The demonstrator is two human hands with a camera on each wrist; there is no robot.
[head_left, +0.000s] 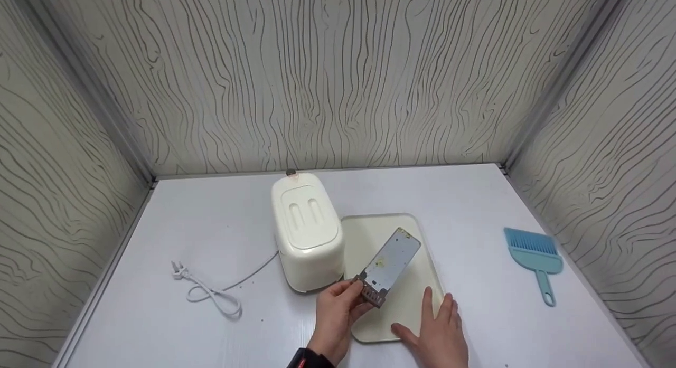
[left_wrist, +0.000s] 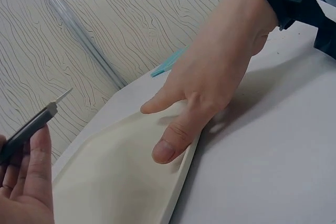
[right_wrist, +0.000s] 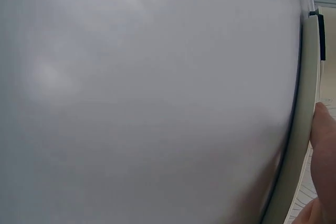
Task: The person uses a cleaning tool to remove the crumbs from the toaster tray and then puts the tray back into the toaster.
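Over the cream tray (head_left: 364, 228), the left hand (head_left: 337, 314) pinches the crumb tray (head_left: 392, 256) by its handle (head_left: 374, 296), far end pointing away and rightward. The right hand (head_left: 441, 330), fingers spread, is at the rim; a toaster (head_left: 310, 225) hides its left side, a brush (head_left: 534, 256) lies right.

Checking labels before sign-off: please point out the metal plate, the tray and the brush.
Metal plate (head_left: 393, 256): head view, middle of its flat face.
Tray (head_left: 402, 296): head view, bare part of its floor.
Brush (head_left: 536, 260): head view, solid part beside the bristles.
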